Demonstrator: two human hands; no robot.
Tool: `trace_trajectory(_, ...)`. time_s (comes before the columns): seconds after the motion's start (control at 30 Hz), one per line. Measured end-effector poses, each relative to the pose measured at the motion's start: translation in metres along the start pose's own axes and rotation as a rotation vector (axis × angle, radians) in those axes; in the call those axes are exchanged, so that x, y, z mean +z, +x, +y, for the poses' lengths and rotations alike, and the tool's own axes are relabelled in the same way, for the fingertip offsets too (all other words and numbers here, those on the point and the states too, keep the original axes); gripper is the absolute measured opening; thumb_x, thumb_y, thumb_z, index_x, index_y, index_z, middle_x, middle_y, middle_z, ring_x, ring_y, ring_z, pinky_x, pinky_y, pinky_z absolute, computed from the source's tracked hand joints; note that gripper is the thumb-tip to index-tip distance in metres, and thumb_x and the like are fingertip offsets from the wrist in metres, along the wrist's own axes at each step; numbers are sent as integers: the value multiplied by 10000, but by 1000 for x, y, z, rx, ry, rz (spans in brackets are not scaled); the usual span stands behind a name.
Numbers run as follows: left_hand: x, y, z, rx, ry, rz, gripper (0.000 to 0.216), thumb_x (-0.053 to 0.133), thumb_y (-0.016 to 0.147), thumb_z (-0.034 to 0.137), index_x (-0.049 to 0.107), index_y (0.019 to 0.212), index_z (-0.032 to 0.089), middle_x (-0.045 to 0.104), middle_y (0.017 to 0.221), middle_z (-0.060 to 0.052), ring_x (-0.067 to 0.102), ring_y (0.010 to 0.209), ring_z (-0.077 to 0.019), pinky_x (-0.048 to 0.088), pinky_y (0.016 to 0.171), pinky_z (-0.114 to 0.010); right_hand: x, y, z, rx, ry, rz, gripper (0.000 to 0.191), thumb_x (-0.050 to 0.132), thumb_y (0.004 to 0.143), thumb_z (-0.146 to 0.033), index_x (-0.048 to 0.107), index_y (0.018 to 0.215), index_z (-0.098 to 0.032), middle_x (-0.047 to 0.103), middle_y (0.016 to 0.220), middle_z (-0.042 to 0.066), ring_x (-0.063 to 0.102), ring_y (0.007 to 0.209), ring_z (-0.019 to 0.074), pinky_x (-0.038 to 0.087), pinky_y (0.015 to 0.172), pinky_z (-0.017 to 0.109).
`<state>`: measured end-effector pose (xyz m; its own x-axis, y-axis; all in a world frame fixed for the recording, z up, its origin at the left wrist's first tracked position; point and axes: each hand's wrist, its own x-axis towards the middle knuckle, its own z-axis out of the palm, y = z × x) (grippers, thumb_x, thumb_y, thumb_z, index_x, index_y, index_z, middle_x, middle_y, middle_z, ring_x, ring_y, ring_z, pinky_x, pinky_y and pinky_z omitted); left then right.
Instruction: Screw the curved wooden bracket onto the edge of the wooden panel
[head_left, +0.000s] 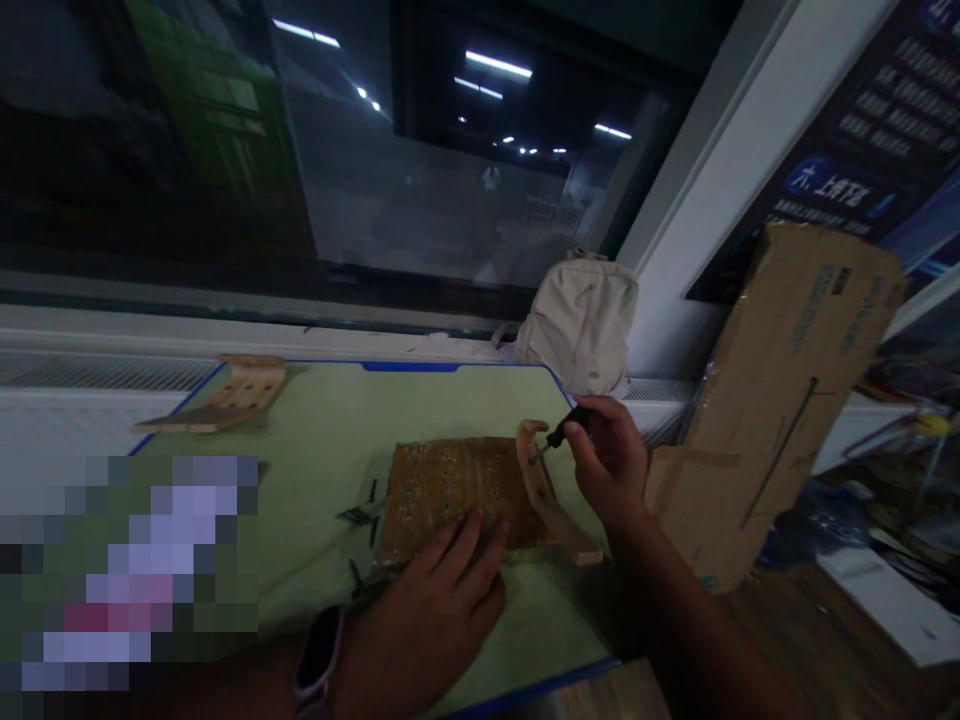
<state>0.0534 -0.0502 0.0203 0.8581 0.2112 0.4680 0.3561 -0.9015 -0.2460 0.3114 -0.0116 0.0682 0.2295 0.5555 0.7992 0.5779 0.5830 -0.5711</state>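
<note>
at the near side of the tabletop (322, 410), a dark watch (320, 650) is worn on the left wrist. the left hand (420, 620) is laid with its grip loose and its fingers spread on the near edge of a brown board (450, 490), which is dotted with small holes. dark screws (356, 517) are scattered just beside the board's left edge. the board's right end is overlapped by a curved wooden piece (541, 490). a screwdriver (564, 428) is held in the narrow grip of the right hand (611, 465), its tip set at a hole in that piece; whether the tip is seated cannot be told. farther off, a second wooden piece (247, 395) is placed at the far left corner, and a pale backpack (577, 320) is propped by the window (480, 200).
</note>
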Motion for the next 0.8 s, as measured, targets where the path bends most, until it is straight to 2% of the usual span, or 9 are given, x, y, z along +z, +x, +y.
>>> trace_trajectory(0.1,-1,0,0,-8,8,10,242,662,973,402,678,1100,196,615,1451,-139,548,1327,-336,284,1138,-476,0,-2,-2,30,37,-91,275,572,1016,-351,652,1269,-278,707,1120,88,746,997,222,636,857,416)
trace_trajectory(0.17,-1,1,1,-9,14,17,242,670,966,402,681,1092,196,627,1436,-131,556,1316,-340,275,1136,-471,2,-2,-2,53,72,-103,299,564,1026,-349,631,1311,-285,736,1153,92,765,1033,231,650,889,432)
trace_trajectory(0.43,3,0,1,-13,17,59,246,665,964,407,660,1098,200,633,1426,-129,556,1317,-335,251,1158,-469,3,-2,3,84,99,-51,281,619,1008,-334,644,1282,-277,780,1055,73,790,973,213,672,852,398)
trace_trajectory(0.57,2,-1,0,-7,-3,39,247,652,984,391,651,1133,194,613,1446,-146,528,1359,-329,261,1159,-472,5,-2,-1,100,173,-62,290,596,1018,-367,639,1290,-279,783,1108,92,787,1012,223,667,878,429)
trace_trajectory(0.67,2,-1,0,-10,1,21,263,668,976,399,651,1136,191,609,1449,-152,531,1357,-352,248,1156,-488,7,-2,-3,113,210,-86,274,602,1015,-368,642,1274,-290,782,1124,84,792,959,214,666,879,438)
trace_trajectory(0.8,5,-2,-1,2,16,28,278,687,961,413,655,1120,187,620,1436,-152,550,1335,-366,203,1167,-497,8,-2,1,100,187,-27,248,706,950,-341,655,1187,-284,753,975,33,763,834,176,658,775,351)
